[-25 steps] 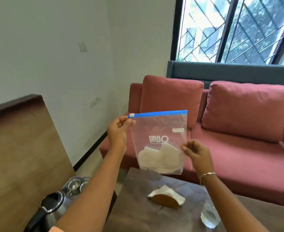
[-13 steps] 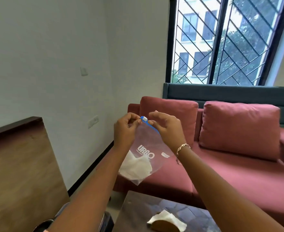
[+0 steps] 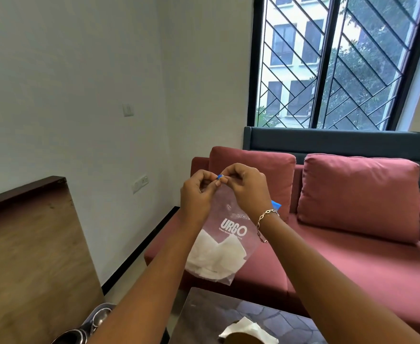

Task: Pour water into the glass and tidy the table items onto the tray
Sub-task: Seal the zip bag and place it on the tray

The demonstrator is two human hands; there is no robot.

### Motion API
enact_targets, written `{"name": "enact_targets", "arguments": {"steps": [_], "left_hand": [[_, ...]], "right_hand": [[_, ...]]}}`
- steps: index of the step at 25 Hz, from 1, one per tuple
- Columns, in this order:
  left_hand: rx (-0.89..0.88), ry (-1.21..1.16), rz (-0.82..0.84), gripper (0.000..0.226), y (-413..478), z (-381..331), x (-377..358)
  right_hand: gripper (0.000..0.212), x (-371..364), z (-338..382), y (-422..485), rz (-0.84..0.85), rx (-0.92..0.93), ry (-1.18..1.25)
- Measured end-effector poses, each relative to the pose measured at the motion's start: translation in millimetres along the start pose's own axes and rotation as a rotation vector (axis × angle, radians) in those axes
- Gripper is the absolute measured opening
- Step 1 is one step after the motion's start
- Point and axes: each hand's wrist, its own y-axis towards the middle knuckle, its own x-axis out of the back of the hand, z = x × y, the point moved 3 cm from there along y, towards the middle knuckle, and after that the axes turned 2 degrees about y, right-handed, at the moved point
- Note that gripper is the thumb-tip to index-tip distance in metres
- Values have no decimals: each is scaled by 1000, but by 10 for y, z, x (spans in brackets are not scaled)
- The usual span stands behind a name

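i see open air above the table (image 3: 204, 316) – both forearms rise from the bottom edge over it, and nothing stands between its dark top and the raised hands. the table's far edge runs just in front of the red sofa (image 3: 328, 269). its left edge drops off beside a grey tray (image 3: 103, 306) set lower down, and a wooden panel (image 3: 30, 244) closes that side beyond the tray.

the clear zip bag (image 3: 225, 229) hangs well above the table's far left corner, its lowest corner apart from the tabletop. my left hand (image 3: 199, 194) and right hand (image 3: 247, 189) meet at the bag's top, fingers curled, both pinching the blue zip strip (image 3: 219, 177) between thumb and fingertips, knuckles almost touching. the other end of the strip pokes out behind the right wrist, by the bracelet (image 3: 266, 216). i cannot tell whether the zip is sealed or parted.

counts: one bag, printed "urgo", with white pads (image 3: 216, 254) bunched in its lower half – they overlap, so i cannot number them. one white napkin (image 3: 247, 328) on the table's near part, sitting in a brown holder cut by the frame. on the tray, one steel cup (image 3: 101, 316) shows clearly, with more steelware half hidden by my left arm. two cushions (image 3: 357, 194) on the sofa beyond the table
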Motion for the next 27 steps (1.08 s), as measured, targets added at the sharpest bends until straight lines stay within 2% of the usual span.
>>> {"name": "enact_targets", "arguments": {"steps": [10,15,20,24,27], "left_hand": [[-88,26,-51,11,-17,-136,-75],[25,-80,-186,32,35,-67,52],[77,-145,-263,31,98,-28,275],[91,-157,-240,28,85,-6,315],[75,-179,-146,25,74,5,331]], "right_hand": [[5,104,-113,-65,6,95,-96],[8,254,-372,-188,-23,22,-149],[10,511,-586,-278,-40,-32,-230],[11,586,-701,-291,-46,-23,-229],[7,593,-741,-301,-28,-34,-181]]}}
